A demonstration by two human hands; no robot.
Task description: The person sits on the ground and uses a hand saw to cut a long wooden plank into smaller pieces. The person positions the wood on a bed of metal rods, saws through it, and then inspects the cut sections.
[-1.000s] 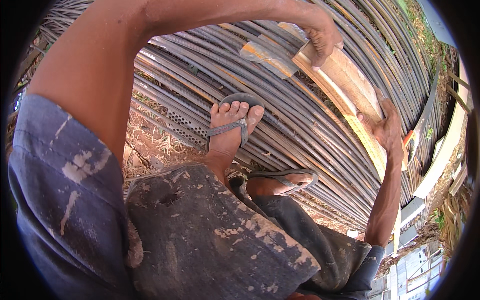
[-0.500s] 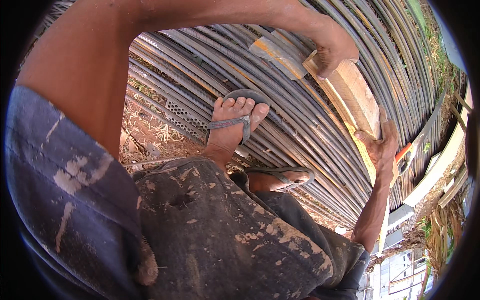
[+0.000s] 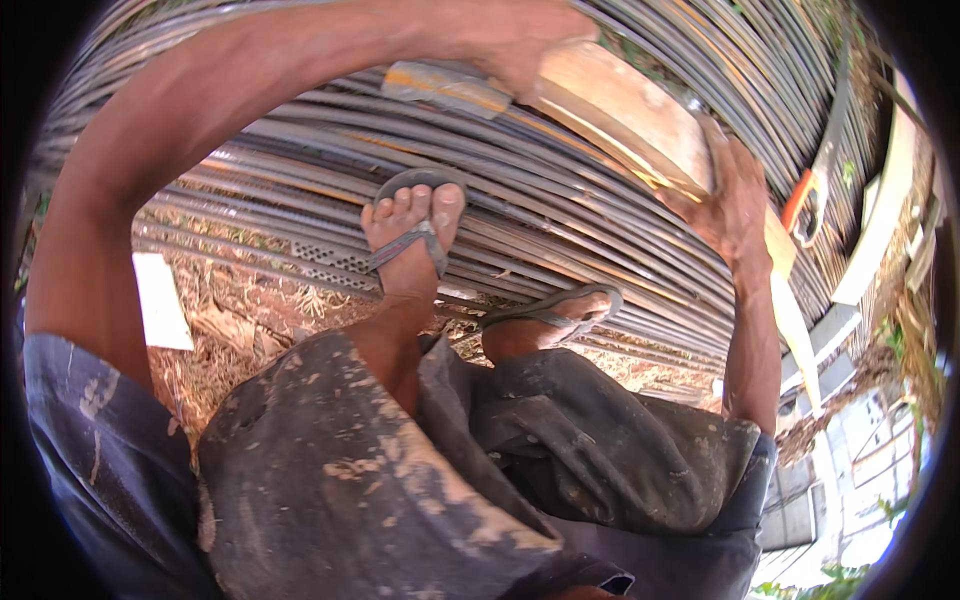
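A squared block of light wood [image 3: 630, 105] lies across the steel rods in front of me, slanting from upper left to lower right. My left hand [image 3: 530, 45] is closed around its far left end, somewhat blurred, with some fingers hidden. At the other end my right hand [image 3: 730, 190] grips the block, thumb on the near side and fingers over the far side. Below the right hand, a longer pale wooden strip [image 3: 795, 325] runs toward the lower right; whether it joins the block cannot be made out.
Beneath the wood spreads a wide bed of steel rods [image 3: 330, 150], where my sandalled feet [image 3: 410, 235] stand. A grey and yellow-orange piece [image 3: 445, 88] lies near my left hand. To the right is a handsaw with an orange handle [image 3: 798, 200], beside a pale board [image 3: 880, 220].
The view has turned, so rods and block look more level, and the block sits higher and further left in the picture. Both hands stay on it. A white panel now shows at left.
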